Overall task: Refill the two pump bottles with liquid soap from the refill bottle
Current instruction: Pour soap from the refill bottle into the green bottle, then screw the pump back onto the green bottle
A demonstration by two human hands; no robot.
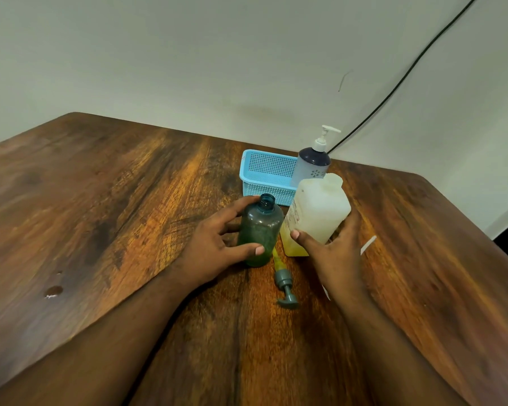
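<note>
A teal translucent pump bottle (pixel 258 230) stands upright on the wooden table (pixel 115 215) with its neck open and no pump on it. My left hand (pixel 214 247) wraps around its left side. Its grey pump head (pixel 285 285) lies flat on the table just in front, tube pointing toward the bottle. My right hand (pixel 332 253) grips the white refill bottle (pixel 317 212), which is tilted, capped, with yellow soap in its lower part. A second pump bottle (pixel 313 165), dark blue with a white pump, stands behind it.
A light blue perforated basket (pixel 264 174) sits behind the bottles near the wall. A black cable (pixel 408 71) runs up the wall at the right. A small wet spot (pixel 53 290) lies on the table at the left. A thin white strip (pixel 368 244) lies right of my right hand.
</note>
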